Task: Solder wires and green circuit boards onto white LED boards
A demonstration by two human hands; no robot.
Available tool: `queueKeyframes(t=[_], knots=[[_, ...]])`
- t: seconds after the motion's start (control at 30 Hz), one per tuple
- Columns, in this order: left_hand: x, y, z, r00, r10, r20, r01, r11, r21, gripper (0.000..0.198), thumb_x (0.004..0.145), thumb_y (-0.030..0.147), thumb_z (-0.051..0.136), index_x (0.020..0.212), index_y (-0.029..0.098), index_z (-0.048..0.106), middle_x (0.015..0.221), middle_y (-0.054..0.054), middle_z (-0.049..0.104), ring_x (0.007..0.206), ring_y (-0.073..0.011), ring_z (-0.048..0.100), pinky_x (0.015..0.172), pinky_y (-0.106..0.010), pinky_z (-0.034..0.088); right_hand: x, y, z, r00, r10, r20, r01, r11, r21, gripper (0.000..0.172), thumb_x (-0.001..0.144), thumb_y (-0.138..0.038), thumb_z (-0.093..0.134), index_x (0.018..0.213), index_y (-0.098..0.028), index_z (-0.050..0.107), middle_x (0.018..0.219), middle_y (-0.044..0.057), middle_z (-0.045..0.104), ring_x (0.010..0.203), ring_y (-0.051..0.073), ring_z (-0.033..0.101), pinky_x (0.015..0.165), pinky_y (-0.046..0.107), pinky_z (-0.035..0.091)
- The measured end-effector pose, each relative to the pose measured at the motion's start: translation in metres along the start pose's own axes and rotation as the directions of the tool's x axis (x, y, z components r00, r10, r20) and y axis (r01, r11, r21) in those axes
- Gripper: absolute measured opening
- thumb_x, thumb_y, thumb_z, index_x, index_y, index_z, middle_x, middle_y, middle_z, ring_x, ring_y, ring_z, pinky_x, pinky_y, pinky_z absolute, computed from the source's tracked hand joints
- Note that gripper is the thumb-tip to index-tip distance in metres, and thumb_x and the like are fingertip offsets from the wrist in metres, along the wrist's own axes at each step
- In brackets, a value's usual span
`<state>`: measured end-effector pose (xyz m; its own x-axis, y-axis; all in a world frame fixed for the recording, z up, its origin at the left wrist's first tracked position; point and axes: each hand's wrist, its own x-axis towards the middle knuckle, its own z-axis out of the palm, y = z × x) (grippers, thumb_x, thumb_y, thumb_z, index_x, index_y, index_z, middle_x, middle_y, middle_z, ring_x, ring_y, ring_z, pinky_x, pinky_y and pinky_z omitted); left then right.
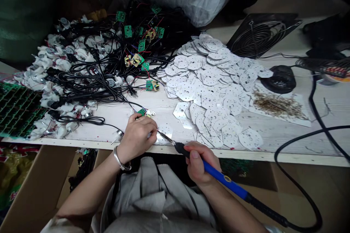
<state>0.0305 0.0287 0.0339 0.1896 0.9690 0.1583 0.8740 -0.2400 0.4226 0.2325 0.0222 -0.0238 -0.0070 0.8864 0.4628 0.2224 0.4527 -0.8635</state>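
Right hand (198,164) gripping blue soldering iron (222,180), tip pointing 10 o'clock at white LED plate (166,133); left hand (136,137) fingers closed, apparently pinching something small, view blocked.

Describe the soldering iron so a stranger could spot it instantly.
At the front edge of the white workbench, below the heap of white perforated boards, look for the person's right hand. It grips the soldering iron, the only blue-handled tool, with a yellow band and black cord, its tip at a lone white board.
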Motion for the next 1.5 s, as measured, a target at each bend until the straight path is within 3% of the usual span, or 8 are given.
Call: queueKeyframes(t=[0.17, 0.37, 0.63, 0.9, 1.07, 1.33, 1.5], knots=[[0.000, -0.001, 0.000, 1.000, -0.003, 0.014, 0.003, 1.000, 0.002, 0.015, 0.083, 0.015, 0.054, 0.072, 0.020, 0.063, 0.085, 0.001, 0.072, 0.083, -0.0143, 0.063, 0.095, -0.038, 0.033, 0.002, -0.003, -0.001, 1.000, -0.023, 0.015, 0.023, 1.000, -0.019, 0.017, 0.089, -0.028, 0.050, 0.080, -0.024, 0.063, 0.068, 0.000, 0.067, 0.059, 0.017, 0.066, 0.048, 0.028, 0.051], [0.000, -0.001, 0.000, 1.000, 0.000, 0.010, 0.000, 1.000, 0.003, 0.015, 0.083, 0.014, 0.053, 0.073, 0.019, 0.064, 0.085, 0.001, 0.072, 0.083, -0.0139, 0.063, 0.095, -0.038, 0.033, -0.005, 0.006, -0.002, 0.998, 0.047, -0.031, -0.048, 0.998, -0.042, 0.023, 0.089, -0.035, 0.048, 0.078, -0.022, 0.063, 0.069, 0.002, 0.068, 0.053, 0.016, 0.063, 0.045, 0.028, 0.050], [0.000, -0.001, 0.001, 1.000, 0.007, 0.001, -0.007, 1.000, 0.003, 0.015, 0.083, 0.014, 0.054, 0.072, 0.019, 0.064, 0.086, 0.002, 0.072, 0.083, -0.0142, 0.063, 0.094, -0.039, 0.033, -0.001, 0.003, -0.004, 0.999, 0.022, 0.037, -0.021, 0.999, -0.040, 0.020, 0.089, -0.032, 0.049, 0.080, -0.022, 0.064, 0.069, 0.001, 0.068, 0.057, 0.016, 0.065, 0.048, 0.028, 0.051], [0.000, -0.001, -0.001, 1.000, 0.023, 0.004, -0.023, 1.000, 0.013, 0.015, 0.083, 0.014, 0.054, 0.072, 0.019, 0.063, 0.085, 0.002, 0.072, 0.081, -0.0139, 0.063, 0.093, -0.038, 0.034, -0.011, 0.013, 0.003, 0.978, 0.127, -0.167, -0.136, 0.990, -0.040, 0.029, 0.090, -0.041, 0.045, 0.080, -0.020, 0.061, 0.065, 0.001, 0.064, 0.041, 0.012, 0.054, 0.044, 0.028, 0.047], [-0.001, -0.002, -0.001, 1.000, 0.027, 0.009, -0.027, 1.000, 0.014, 0.015, 0.084, 0.016, 0.054, 0.073, 0.019, 0.064, 0.086, 0.001, 0.072, 0.082, -0.0144, 0.063, 0.094, -0.039, 0.035, -0.012, 0.014, 0.004, 0.976, 0.152, -0.158, -0.155, 0.988, -0.001, 0.029, 0.090, -0.041, 0.044, 0.081, -0.019, 0.061, 0.068, 0.001, 0.065, 0.033, 0.008, 0.044, 0.038, 0.025, 0.042], [0.000, 0.000, -0.004, 0.998, -0.001, 0.066, -0.001, 0.999, 0.033, 0.016, 0.081, 0.013, 0.053, 0.071, 0.019, 0.065, 0.086, -0.001, 0.071, 0.082, -0.0149, 0.061, 0.092, -0.038, 0.037, -0.009, 0.013, 0.002, 0.981, 0.121, -0.151, -0.130, 0.990, -0.053, 0.029, 0.089, -0.041, 0.046, 0.078, -0.020, 0.061, 0.067, 0.002, 0.065, 0.048, 0.014, 0.060, 0.047, 0.029, 0.049], [0.003, 0.001, -0.006, 0.996, 0.021, 0.088, -0.025, 0.999, 0.042, 0.016, 0.080, 0.013, 0.054, 0.069, 0.018, 0.065, 0.084, -0.001, 0.069, 0.080, -0.0159, 0.060, 0.090, -0.039, 0.039, -0.007, 0.011, -0.002, 0.990, 0.121, -0.071, -0.125, 0.991, -0.052, 0.027, 0.089, -0.040, 0.047, 0.077, -0.021, 0.062, 0.068, 0.003, 0.067, 0.056, 0.017, 0.065, 0.048, 0.030, 0.051]])
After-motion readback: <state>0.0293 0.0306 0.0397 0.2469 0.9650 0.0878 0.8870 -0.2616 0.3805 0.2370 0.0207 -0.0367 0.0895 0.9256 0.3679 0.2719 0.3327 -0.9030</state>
